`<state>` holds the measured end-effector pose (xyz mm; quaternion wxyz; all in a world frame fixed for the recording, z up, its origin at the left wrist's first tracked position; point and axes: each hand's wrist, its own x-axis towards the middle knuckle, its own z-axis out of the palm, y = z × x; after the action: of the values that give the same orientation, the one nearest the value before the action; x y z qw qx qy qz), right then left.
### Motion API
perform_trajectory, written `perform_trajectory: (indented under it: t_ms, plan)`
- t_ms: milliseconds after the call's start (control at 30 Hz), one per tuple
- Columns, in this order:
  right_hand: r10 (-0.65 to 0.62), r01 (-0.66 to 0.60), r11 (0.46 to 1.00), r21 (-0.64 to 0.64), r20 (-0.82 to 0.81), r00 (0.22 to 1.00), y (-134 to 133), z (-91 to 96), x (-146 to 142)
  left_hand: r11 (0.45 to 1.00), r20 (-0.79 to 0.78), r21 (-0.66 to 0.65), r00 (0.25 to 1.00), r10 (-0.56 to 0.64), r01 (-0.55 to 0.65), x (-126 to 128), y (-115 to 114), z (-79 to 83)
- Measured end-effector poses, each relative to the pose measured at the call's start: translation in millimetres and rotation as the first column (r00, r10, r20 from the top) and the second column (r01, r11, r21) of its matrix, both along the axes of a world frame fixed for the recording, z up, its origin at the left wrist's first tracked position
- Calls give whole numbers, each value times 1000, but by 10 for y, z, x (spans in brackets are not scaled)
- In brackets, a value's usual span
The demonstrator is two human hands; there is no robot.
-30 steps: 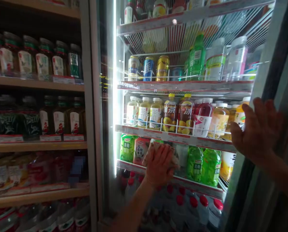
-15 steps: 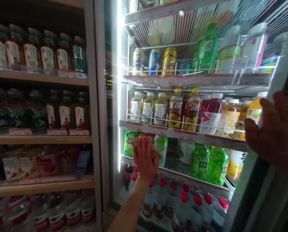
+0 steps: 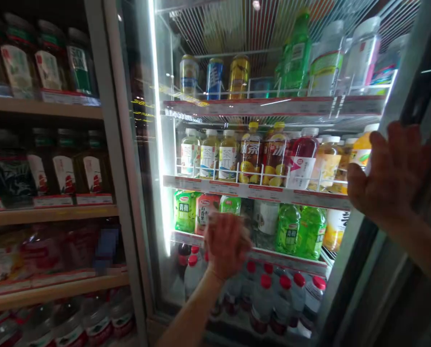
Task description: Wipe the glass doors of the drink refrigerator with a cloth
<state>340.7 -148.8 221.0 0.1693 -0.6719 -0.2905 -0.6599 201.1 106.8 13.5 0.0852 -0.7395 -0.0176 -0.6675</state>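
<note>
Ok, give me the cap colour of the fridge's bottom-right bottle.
The cap is red; head view.

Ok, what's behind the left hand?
The upper part of a green bottle shows above the left hand; the bottle's lower part and a stretch of shelf edge are covered.

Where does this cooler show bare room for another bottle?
Bare room shows before the set-back white-labelled bottle, left of the green bottles, its left end hidden by the left hand. Another gap lies between the gold can and tall green bottle, before a teal can. The middle-shelf bottles are crowded.
</note>
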Motion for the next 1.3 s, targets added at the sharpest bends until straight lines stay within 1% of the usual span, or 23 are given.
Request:
perform_trajectory:
  t_ms: [67, 133, 200, 267, 333, 367, 400, 467, 533, 600, 633, 700, 767, 833, 867, 933, 1000, 1067, 1100, 1133, 1200, 1267, 1300]
  plan:
    - [2, -2, 1000, -2, 24, 1000, -13, 4, 13, 927, -169, 353, 983, -69, 126, 81, -310, 30]
    - [3, -2, 1000, -4, 43, 999, -21, 5, 21, 869, -207, 471, 976, -60, 153, 68, -314, 102]
    - [3, -2, 1000, -7, 54, 999, -22, 6, 25, 941, -123, 333, 992, -26, 66, -7, -76, 206]
    - [-1, 1, 1000, -6, 48, 999, -14, 6, 25, 995, -2, 91, 999, 46, -45, -75, 192, 303]
    - [-2, 2, 1000, -4, 45, 999, -3, 7, 22, 991, 68, -75, 991, 112, -107, -82, 271, 342]
    - [-3, 4, 1000, -3, 41, 999, 1, 7, 20, 990, 65, -92, 991, 115, -108, -58, 210, 330]
    - [-5, 5, 1000, -4, 34, 999, 4, 7, 18, 995, 33, -53, 996, 89, -87, -19, 89, 295]
    - [-10, 10, 1000, -2, 20, 1000, 4, 5, 17, 987, -97, 161, 995, 8, 8, 80, -239, 181]
    - [-14, 14, 1000, 0, 18, 1000, -1, 3, 17, 900, -262, 415, 965, -19, 130, 150, -498, 71]
    - [-13, 13, 1000, -1, 42, 999, -4, 0, 16, 816, -348, 542, 937, 4, 198, 143, -517, 50]
    - [-12, 12, 1000, 0, 57, 998, -2, -1, 14, 822, -345, 535, 939, 2, 194, 110, -422, 87]
    - [-10, 9, 1000, 13, 77, 997, 10, -2, 8, 915, -244, 387, 970, -13, 110, 13, -89, 247]
    - [-12, 10, 1000, 30, 80, 997, 29, -1, 0, 993, -49, 118, 999, 20, -14, -71, 253, 468]
    - [-20, 18, 999, 35, 73, 997, 47, -1, -3, 992, 109, -98, 990, 95, -84, -84, 383, 673]
    - [-24, 22, 999, 33, 69, 997, 52, 0, -2, 987, 140, -132, 984, 112, -94, -55, 334, 750]
    - [-27, 25, 999, 29, 60, 998, 50, -2, 3, 997, 102, -45, 992, 69, -65, 60, 64, 844]
    - [-25, 24, 999, 25, 62, 998, 35, -5, 12, 984, -27, 179, 1000, -13, 18, 187, -239, 886]
    - [-19, 18, 1000, 13, 76, 997, 16, -11, 21, 930, -133, 354, 990, -56, 100, 234, -327, 935]
    - [-14, 13, 1000, 3, 82, 997, 9, -15, 25, 924, -136, 370, 989, -52, 99, 217, -253, 974]
    - [-9, 10, 1000, -4, 88, 996, 5, -20, 29, 945, -95, 320, 995, -34, 63, 177, -111, 1023]
    - [-8, 9, 1000, -5, 103, 995, 8, -29, 33, 998, 85, 20, 995, 54, -56, 76, 259, 1132]
    - [-17, 16, 1000, 3, 116, 993, 21, -36, 35, 944, 233, -315, 956, 177, -98, 16, 502, 1219]
    - [-21, 20, 1000, 7, 117, 993, 28, -40, 35, 919, 250, -382, 947, 203, -96, 17, 508, 1242]
